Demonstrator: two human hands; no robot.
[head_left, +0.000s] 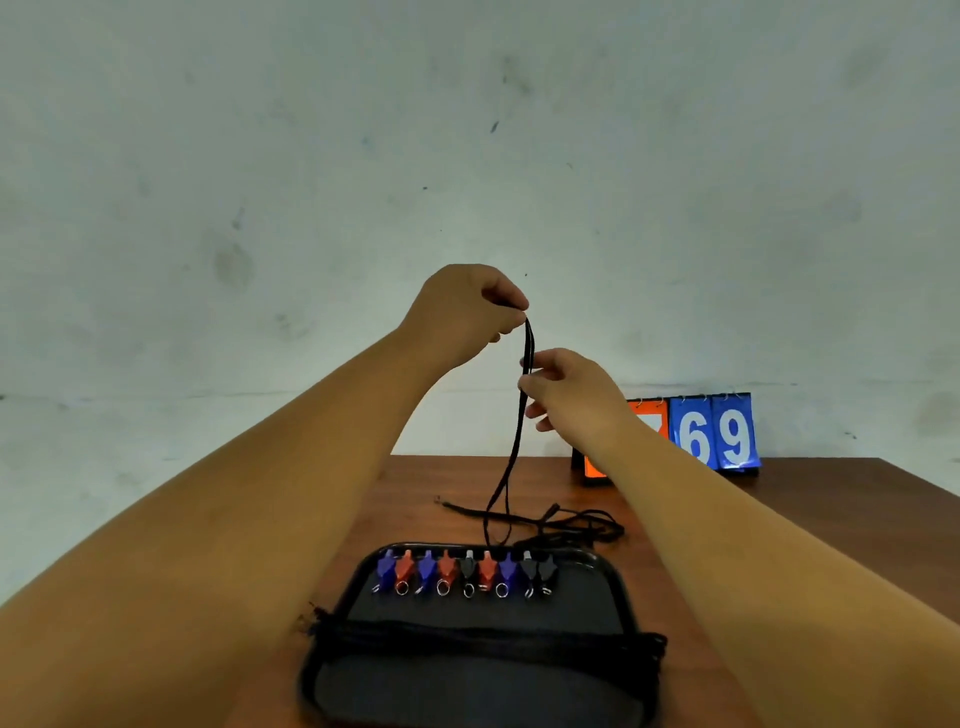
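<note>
Left hand (462, 312) pinches the top of the black lanyard (517, 441), thumb against forefinger, raised well above the table (779, 499). Right hand (571, 389) pinches the same lanyard just below, other fingers loosely spread. Both grips are closed on the cord, nothing else in either hand.

The lanyard is doubled: 2 strands drop from my left pinch, pass through my right fingers and end in a loop touching the table just behind the open black case (483, 670). Right of that loop lies a heap of more black cords (582, 525). Can't tell if my strand is tangled with it.

Handling, my read: very light, fully limp, narrow woven band, 0 stiffness. Not fragile, and it shouldn't slip under a fingertip pinch. The risk is twist and snagging, not dropping. Best hold is to pinch both strands together near the fold, with the second hand lower to keep them parallel. A hard pull could drag the heap.

The case holds 9 whistles (467, 571) in a row, blue, red and black, with metal rings at their near ends. Threading 1 of those would need fine fingertip work.

The flip counter (717, 436) at the far edge shows 69.
</note>
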